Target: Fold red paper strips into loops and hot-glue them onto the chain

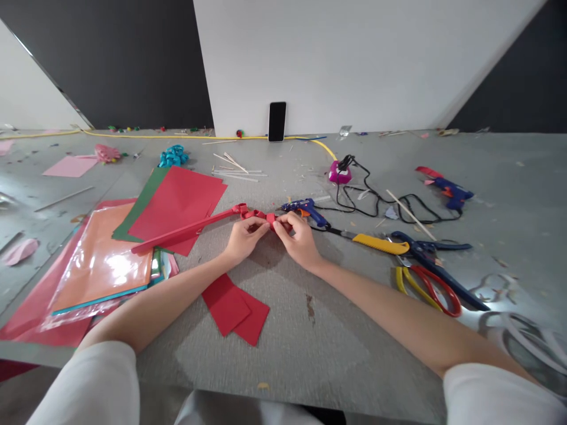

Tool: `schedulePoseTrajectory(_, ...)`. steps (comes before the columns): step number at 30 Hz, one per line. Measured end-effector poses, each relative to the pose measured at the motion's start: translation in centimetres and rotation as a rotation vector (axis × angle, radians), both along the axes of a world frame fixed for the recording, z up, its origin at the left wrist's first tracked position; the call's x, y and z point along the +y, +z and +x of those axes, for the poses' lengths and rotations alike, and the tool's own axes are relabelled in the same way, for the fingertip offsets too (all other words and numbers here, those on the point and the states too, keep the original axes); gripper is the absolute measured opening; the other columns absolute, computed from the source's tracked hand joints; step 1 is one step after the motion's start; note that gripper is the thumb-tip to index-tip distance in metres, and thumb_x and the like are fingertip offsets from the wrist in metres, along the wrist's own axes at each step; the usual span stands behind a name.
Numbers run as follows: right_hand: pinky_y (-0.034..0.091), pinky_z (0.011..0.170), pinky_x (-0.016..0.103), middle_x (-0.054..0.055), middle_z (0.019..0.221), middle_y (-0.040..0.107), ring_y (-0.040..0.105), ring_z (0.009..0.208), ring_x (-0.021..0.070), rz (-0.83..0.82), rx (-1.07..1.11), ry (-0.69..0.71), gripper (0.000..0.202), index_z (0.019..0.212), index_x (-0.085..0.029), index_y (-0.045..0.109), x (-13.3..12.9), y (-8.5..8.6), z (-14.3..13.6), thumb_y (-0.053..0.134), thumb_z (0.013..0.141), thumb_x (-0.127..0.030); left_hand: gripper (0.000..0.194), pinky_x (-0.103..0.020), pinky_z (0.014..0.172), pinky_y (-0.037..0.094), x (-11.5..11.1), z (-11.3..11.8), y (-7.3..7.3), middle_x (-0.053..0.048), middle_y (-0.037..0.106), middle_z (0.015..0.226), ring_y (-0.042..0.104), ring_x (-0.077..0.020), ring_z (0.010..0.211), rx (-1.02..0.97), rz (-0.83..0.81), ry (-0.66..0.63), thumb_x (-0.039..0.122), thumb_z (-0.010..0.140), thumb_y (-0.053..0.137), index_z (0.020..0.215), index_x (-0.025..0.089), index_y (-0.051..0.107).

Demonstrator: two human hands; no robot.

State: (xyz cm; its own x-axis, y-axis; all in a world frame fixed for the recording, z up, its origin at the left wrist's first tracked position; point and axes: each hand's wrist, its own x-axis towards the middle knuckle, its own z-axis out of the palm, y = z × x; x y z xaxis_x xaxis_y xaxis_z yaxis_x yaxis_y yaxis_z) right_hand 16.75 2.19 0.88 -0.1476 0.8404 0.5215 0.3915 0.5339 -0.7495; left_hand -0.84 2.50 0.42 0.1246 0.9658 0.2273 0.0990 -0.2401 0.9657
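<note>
Between my two hands is a folded red paper strip (271, 218), pinched from both sides near the middle of the table. My left hand (243, 238) grips its left part with thumb and fingertips. My right hand (297, 237) pinches the right end, and the fingers hide some of it. Small red loops run leftward from the pinch, joining a long flat red strip (190, 229) that lies across red paper sheets (177, 203). Just beyond my right hand lies a blue glue gun (305, 208). Two red paper rectangles (237, 310) overlap below my left hand.
To the right lie a yellow-handled cutter (381, 243), blue-handled pliers (438, 268), red-and-yellow scissors (432, 289) and a second glue gun (452, 190). A purple socket (340, 172) has tangled cords. A phone (277, 121) leans on the wall. Packaged orange paper (106, 254) lies left.
</note>
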Motion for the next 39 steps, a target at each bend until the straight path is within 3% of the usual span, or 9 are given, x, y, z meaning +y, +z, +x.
schedulePoseTrajectory(8,0.036,0.079,0.036,-0.001,0.076,0.056,0.054,0.073,0.0167,0.008,-0.040,-0.008,0.026,0.082,-0.021,0.061,0.07,0.01,-0.06,0.059,0.101,-0.039,0.031,-0.027,0.071,0.051,0.04,-0.35,0.02,-0.007,0.075,0.083,0.065,-0.0168,0.075,0.091,0.041,0.010,0.045,0.088,0.072,0.089,0.014,0.077)
schedulePoseTrajectory(18,0.035,0.074,0.035,-0.001,0.072,0.053,0.051,0.069,0.0167,0.025,-0.048,-0.007,0.031,0.079,-0.021,0.058,0.68,-0.72,-0.20,0.057,0.102,-0.042,0.031,-0.026,0.069,0.050,0.01,-0.35,-0.10,-0.006,0.074,0.080,0.063,-0.0149,0.070,0.078,0.035,0.017,0.045,0.088,0.072,0.085,0.014,0.075)
schedulePoseTrajectory(31,0.035,0.072,0.034,-0.002,0.071,0.050,0.048,0.067,0.0152,-0.010,-0.025,0.008,0.031,0.079,-0.021,0.058,0.56,-0.46,-0.27,0.058,0.101,-0.044,0.038,-0.026,0.068,0.048,0.06,-0.34,-0.09,-0.005,0.073,0.078,0.062,-0.0148,0.069,0.073,0.026,0.025,0.052,0.086,0.074,0.082,0.015,0.074)
schedulePoseTrajectory(39,0.036,0.071,0.034,-0.001,0.072,0.054,0.049,0.068,0.0152,-0.007,-0.011,0.007,0.034,0.079,-0.021,0.059,0.51,-0.45,-0.21,0.057,0.101,-0.048,0.033,-0.026,0.069,0.049,-0.02,-0.46,0.12,-0.006,0.073,0.080,0.062,-0.0153,0.072,0.112,0.039,0.025,0.048,0.088,0.072,0.087,0.015,0.075)
